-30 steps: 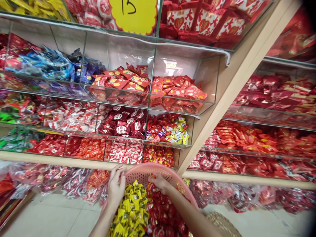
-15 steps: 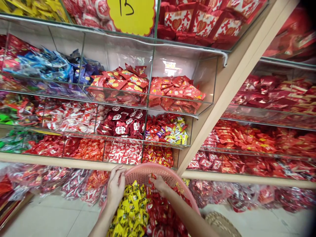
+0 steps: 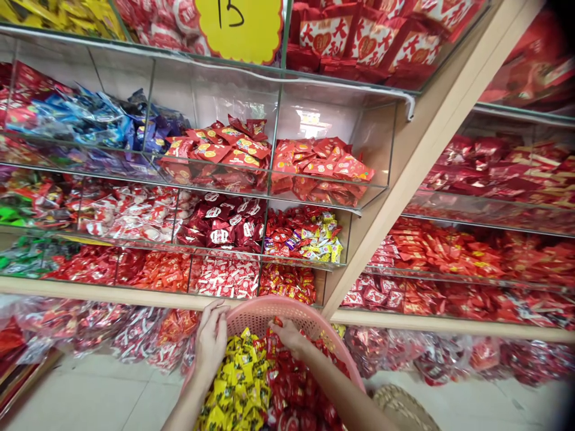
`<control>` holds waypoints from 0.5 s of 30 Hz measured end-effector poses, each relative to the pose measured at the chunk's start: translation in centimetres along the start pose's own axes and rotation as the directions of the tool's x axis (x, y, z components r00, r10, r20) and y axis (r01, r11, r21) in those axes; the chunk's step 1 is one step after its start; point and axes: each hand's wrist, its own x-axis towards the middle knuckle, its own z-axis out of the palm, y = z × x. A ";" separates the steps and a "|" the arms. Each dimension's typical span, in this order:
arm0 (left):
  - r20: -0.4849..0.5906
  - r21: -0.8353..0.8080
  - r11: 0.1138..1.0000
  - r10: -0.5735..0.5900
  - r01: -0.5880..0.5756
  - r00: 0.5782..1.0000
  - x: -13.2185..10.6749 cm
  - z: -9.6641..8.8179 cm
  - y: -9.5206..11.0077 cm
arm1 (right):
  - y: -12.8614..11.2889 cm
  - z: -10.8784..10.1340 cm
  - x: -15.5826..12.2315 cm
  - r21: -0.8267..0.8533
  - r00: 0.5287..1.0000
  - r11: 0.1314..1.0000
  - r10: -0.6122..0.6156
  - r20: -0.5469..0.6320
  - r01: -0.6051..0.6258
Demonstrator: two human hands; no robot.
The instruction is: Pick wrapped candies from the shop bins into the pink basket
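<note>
A pink plastic basket (image 3: 287,306) sits low in the middle of the head view, filled with yellow wrapped candies (image 3: 238,383) on its left and red wrapped candies (image 3: 296,389) on its right. My left hand (image 3: 211,341) grips the basket's left rim, fingers curled over the edge. My right hand (image 3: 287,335) rests inside the basket on the red candies, fingers bent and pinching among the wrappers; I cannot make out exactly what they hold.
Clear acrylic bins of wrapped candies fill the shelves ahead: red packets (image 3: 323,167), dark red ones (image 3: 224,224), blue ones (image 3: 90,120). A wooden upright (image 3: 404,173) splits the shelving. A yellow price sign (image 3: 242,27) hangs above. A woven basket (image 3: 404,410) is at lower right.
My right hand has shifted slightly among the red candies in the basket. My left hand stays on the rim.
</note>
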 end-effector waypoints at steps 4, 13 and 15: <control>0.003 -0.006 1.000 0.006 -0.006 1.000 0.0 0.0 -0.2 | 0.3 1.1 0.7 -0.039 1.000 0.999 0.003 0.031 -0.001; 0.014 -0.019 1.000 -0.009 0.009 1.000 0.0 0.2 -0.3 | -0.7 -0.5 -0.6 -0.129 0.992 0.984 -0.126 -0.019 0.123; 0.012 -0.021 1.000 -0.001 0.001 1.000 0.0 0.2 -0.3 | -0.9 -1.0 -0.7 -0.125 0.989 0.981 -0.150 -0.015 0.147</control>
